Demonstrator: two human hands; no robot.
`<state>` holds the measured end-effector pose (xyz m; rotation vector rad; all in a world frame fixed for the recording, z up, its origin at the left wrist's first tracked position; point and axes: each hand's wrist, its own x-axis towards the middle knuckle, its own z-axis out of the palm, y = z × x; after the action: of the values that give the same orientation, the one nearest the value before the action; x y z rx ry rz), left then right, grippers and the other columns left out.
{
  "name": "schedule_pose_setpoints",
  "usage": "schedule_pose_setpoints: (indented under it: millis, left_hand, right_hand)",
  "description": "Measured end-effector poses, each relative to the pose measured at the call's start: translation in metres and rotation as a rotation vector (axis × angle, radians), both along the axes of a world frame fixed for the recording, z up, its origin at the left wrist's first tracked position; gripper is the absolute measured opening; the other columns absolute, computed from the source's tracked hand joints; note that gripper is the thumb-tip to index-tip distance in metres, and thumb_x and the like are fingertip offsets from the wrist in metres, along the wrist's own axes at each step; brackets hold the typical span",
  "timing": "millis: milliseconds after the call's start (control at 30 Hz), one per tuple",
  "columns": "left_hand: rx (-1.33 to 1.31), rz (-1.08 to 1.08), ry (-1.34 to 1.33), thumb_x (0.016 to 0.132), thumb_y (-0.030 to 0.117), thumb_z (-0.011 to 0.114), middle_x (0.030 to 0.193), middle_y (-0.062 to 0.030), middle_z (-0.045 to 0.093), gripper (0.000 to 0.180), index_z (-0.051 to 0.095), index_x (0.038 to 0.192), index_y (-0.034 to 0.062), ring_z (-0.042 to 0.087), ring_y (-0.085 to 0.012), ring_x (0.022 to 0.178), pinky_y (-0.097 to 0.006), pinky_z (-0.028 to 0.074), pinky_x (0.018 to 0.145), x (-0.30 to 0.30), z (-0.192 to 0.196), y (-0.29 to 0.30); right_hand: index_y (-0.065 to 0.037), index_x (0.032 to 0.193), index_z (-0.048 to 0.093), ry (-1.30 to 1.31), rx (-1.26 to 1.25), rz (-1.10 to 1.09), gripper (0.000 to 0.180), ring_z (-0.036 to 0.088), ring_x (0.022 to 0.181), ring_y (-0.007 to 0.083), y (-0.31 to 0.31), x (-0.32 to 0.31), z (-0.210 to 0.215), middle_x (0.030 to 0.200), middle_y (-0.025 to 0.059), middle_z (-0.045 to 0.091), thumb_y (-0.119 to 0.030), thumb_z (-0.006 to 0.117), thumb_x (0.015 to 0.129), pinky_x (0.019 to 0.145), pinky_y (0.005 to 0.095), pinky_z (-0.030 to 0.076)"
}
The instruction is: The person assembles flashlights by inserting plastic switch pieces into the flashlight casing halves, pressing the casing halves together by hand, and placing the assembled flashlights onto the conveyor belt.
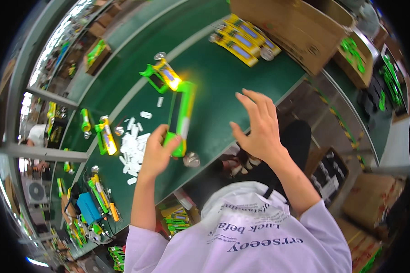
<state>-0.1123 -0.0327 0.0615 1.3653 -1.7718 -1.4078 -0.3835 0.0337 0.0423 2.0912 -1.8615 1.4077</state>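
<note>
My left hand point(157, 148) is closed around the lower end of a green and yellow handheld lamp point(183, 113), which stands slanted above the green table. A clear round lens point(192, 159) shows at its near end. My right hand point(259, 120) is held to the right of the lamp, apart from it, with fingers spread and nothing in them. Just beyond the lamp's far end lies another green and yellow lamp point(167, 75), its yellow end glowing. A pile of small white plastic pieces point(133, 150) lies on the table left of my left hand.
Several yellow lamps point(243, 41) lie in a row at the far side, beside a large cardboard box point(289, 32). Further lamps point(106, 136) and a blue box point(87, 208) are at left. Cartons point(371, 198) stand on the right; a crate of dark parts point(328, 177) sits below.
</note>
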Motion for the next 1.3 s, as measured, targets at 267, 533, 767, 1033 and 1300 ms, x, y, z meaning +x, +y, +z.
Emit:
schedule_pose_setpoints:
  millis: [267, 533, 767, 1033, 1300]
  left_hand:
    - [0.089, 0.455, 0.160, 0.095, 0.046, 0.056, 0.086, -0.0100, 0.068, 0.043, 0.059, 0.105, 0.0045, 0.067, -0.0175, 0.062, -0.027, 0.051, 0.048, 0.100, 0.016, -0.183]
    - [0.056, 0.667, -0.181, 0.087, 0.053, 0.056, 0.087, -0.0090, 0.070, 0.049, 0.065, 0.100, 0.0068, 0.066, -0.0201, 0.069, -0.033, 0.050, 0.058, 0.196, -0.044, -0.362]
    - [-0.151, 0.857, -0.484, 0.085, 0.043, 0.056, 0.102, -0.0185, 0.069, 0.052, 0.068, 0.103, -0.0044, 0.068, -0.0305, 0.087, -0.043, 0.052, 0.069, 0.228, -0.079, -0.435]
    - [-0.186, 0.748, -1.243, 0.093, 0.052, 0.048, 0.128, -0.0148, 0.063, 0.053, 0.067, 0.118, 0.0099, 0.058, -0.0337, 0.121, -0.059, 0.040, 0.095, 0.176, -0.043, -0.388]
    - [-0.177, 0.294, -0.693, 0.087, 0.059, 0.058, 0.071, -0.0140, 0.070, 0.061, 0.068, 0.080, -0.0011, 0.067, -0.0209, 0.055, -0.036, 0.054, 0.050, 0.107, -0.045, -0.316]
  right_hand:
    - [-0.005, 0.090, 0.064, 0.083, -0.135, -0.036, 0.030, 0.061, 0.101, 0.0317, -0.042, -0.004, -0.096, 0.103, 0.0125, 0.064, -0.011, 0.062, 0.061, 0.094, 0.0464, 0.043]
    - [-0.005, 0.077, 0.065, 0.070, -0.246, -0.024, 0.023, 0.065, 0.085, 0.0320, -0.045, -0.004, -0.103, 0.091, 0.0135, 0.068, -0.019, 0.056, 0.060, 0.084, 0.0444, 0.047]
    - [-0.005, 0.076, 0.065, 0.091, -0.221, -0.029, 0.024, 0.065, 0.083, 0.0314, -0.046, -0.003, -0.103, 0.091, 0.0127, 0.069, -0.019, 0.056, 0.059, 0.080, 0.0445, 0.049]
    - [-0.005, 0.075, 0.065, 0.076, -0.240, -0.035, 0.024, 0.065, 0.084, 0.0312, -0.048, -0.006, -0.105, 0.090, 0.0121, 0.069, -0.017, 0.055, 0.057, 0.079, 0.0435, 0.048]
    - [-0.007, 0.072, 0.063, 0.090, -0.189, -0.044, 0.017, 0.064, 0.085, 0.0287, -0.042, 0.008, -0.090, 0.085, 0.0097, 0.068, -0.011, 0.057, 0.056, 0.082, 0.0424, 0.046]
